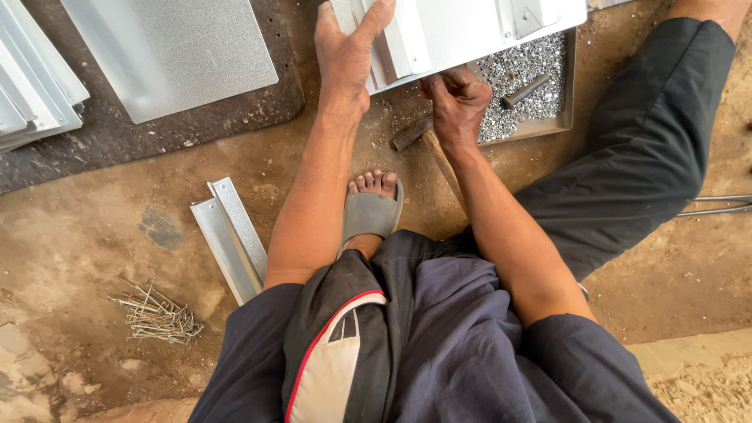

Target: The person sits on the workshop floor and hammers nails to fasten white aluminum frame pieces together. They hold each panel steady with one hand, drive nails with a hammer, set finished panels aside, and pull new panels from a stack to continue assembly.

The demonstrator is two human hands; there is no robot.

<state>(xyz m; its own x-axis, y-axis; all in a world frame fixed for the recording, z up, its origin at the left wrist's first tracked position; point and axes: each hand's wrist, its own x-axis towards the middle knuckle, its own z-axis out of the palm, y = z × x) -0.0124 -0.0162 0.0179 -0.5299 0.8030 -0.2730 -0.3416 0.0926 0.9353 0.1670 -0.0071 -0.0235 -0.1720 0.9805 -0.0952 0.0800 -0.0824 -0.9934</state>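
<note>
My left hand (345,55) lies flat on a white sheet-metal piece (462,27) at the top, pressing its folded edge. Fingers curled, my right hand (458,102) pinches something small at the lower edge of that piece; what it pinches is hidden. A hammer (423,137) with a wooden handle lies on the dirt just under my right hand. Behind that hand stands a shallow metal tray (565,94) full of small silvery rivets, with a dark punch (525,90) lying on them.
A flat metal sheet (172,51) lies on a dark mat (157,133) at the upper left, beside stacked white profiles (31,86). Two angle strips (231,239) and a pile of nails (157,313) lie left of my knee. My sandalled foot (372,207) is central.
</note>
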